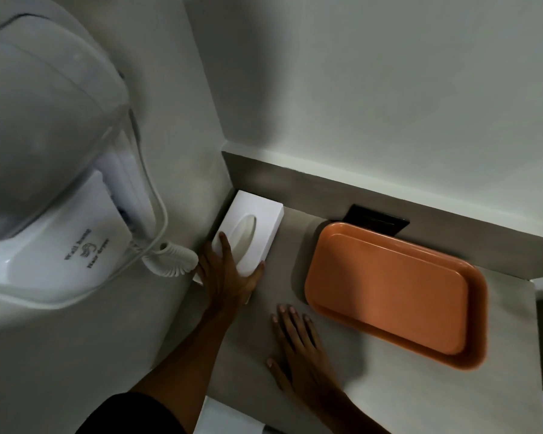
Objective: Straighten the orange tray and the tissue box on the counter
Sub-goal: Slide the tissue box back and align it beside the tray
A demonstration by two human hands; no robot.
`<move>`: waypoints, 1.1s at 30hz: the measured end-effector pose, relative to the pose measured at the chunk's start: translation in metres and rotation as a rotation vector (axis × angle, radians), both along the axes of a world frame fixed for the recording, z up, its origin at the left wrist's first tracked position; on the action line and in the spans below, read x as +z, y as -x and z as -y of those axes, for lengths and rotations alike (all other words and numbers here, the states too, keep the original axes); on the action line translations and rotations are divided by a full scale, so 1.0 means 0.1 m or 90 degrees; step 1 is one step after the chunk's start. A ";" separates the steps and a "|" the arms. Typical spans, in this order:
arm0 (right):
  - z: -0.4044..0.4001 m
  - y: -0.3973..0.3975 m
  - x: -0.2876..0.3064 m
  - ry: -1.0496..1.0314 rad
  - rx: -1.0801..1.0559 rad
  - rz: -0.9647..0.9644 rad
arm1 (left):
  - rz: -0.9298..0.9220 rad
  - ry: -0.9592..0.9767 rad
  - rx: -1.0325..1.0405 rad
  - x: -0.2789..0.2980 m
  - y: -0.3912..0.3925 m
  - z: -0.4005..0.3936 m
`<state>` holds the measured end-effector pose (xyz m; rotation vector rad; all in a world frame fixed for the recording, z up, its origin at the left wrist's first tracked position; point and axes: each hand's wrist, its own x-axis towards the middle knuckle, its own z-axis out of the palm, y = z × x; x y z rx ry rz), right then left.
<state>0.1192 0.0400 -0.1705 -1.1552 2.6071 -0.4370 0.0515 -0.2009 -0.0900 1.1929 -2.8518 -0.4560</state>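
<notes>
A white wall-mounted hair dryer [44,170] fills the left side of the view, its glossy plastic housing rounded and bulbous, with small dark lettering near its lower edge. A white coiled cord [173,256] loops out from under it and ends just beside the left wall [182,89], which is smooth, pale and matte.

At the foot of that wall, in the counter's back left corner, lies the tissue box [248,233]: a white, sharp-edged rectangular box with an oval slot in its top. Its long side runs along the left wall. The left hand [229,277] lies spread over the near end of the box, fingers on the top face and thumb against the right side, gripping it loosely. A dark sleeve [132,415] shows at the lower edge.

The counter [389,386] is a flat, grey, matte surface with a low grey upstand [295,189] along the back, under a plain pale wall [389,89]. The right hand [301,349] rests flat and open on the bare counter, fingers spread, holding nothing, between the box and the tray.

The orange tray [395,292] sits to the right, a smooth plastic rectangle with rounded corners and a raised rim, empty. It lies skewed to the upstand, its far corner near a small black rectangular plate [376,219] set against the upstand.
</notes>
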 end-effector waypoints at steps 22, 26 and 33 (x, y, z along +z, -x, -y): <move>0.14 0.00 0.28 0.125 -0.047 0.001 | -0.036 0.021 -0.008 -0.10 0.20 0.01; 0.38 0.39 0.66 0.289 -0.126 0.088 | -0.113 0.072 -0.120 -0.10 -0.05 0.01; 0.77 1.33 0.77 0.047 -0.013 0.070 | -0.178 0.104 -0.243 -0.35 -0.64 -0.08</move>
